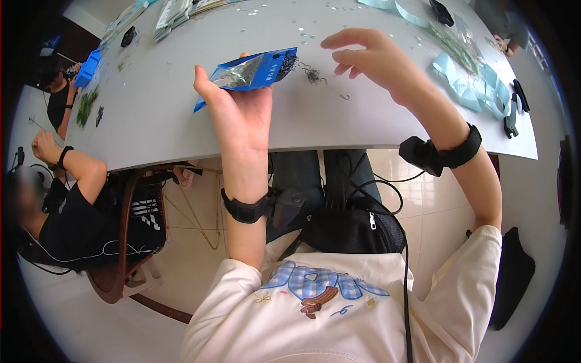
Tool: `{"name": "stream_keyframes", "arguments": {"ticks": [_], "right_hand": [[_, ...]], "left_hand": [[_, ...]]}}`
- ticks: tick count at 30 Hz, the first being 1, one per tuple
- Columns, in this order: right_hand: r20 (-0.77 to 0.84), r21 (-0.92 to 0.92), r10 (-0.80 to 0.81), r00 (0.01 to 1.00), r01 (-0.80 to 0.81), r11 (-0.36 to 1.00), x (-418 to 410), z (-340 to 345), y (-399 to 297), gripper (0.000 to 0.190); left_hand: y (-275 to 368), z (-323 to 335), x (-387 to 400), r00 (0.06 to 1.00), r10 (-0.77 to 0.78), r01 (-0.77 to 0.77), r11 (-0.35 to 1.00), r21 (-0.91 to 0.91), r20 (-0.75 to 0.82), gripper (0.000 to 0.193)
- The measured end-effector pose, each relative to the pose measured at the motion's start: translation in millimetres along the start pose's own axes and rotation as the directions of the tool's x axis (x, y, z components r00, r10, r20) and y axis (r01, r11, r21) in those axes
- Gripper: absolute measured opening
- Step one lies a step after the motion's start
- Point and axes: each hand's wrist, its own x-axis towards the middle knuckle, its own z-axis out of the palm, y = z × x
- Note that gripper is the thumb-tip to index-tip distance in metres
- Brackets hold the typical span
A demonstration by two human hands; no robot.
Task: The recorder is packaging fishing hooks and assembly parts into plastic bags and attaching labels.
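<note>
A blue plastic pouch (245, 75) with a clear window rests across my left hand (240, 115), palm up, thumb at its left end and a fingertip showing behind it. Small dark metal hooks (286, 66) fill its right end, and that end leans towards the table. Just right of the pouch lies a small tangled heap of the same hooks (312, 76). One loose hook (345, 97) is nearer the table's front edge. My right hand (370, 56) hovers above the table to the right of the heap, fingers apart and bent, holding nothing.
Light blue ribbon (472, 88), a bundle of green strands (454, 47) and a stapler-like tool (511, 119) lie on the white table (181, 109) at right. Tiny discs (301, 29) are scattered farther back. People sit at left (91, 199) and work at far right (504, 43).
</note>
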Motion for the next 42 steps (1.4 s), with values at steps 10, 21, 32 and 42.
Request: {"name": "stream_keyframes", "arguments": {"ticks": [10, 21, 32, 42], "right_hand": [[0.046, -0.518, -0.114, 0.992, 0.122, 0.847, -8, 7, -6, 0.028], [0.122, -0.36, 0.121, 0.985, -0.07, 0.93, 25, 8, -2, 0.02], [-0.06, -0.432, -0.174, 0.983, 0.132, 0.892, 11, -18, -33, 0.02], [0.077, -0.468, -0.716, 0.694, 0.659, 0.588, -18, -1, -52, 0.016]], "left_hand": [[29, 3, -9, 0.847, -0.411, 0.53, 0.705, -0.47, 0.338, 0.061], [23, 8, -17, 0.829, -0.398, 0.556, 0.668, -0.495, 0.394, 0.06], [23, 6, -16, 0.823, -0.408, 0.565, 0.658, -0.498, 0.395, 0.058], [13, 8, -19, 0.818, -0.42, 0.572, 0.672, -0.471, 0.394, 0.069]]}}
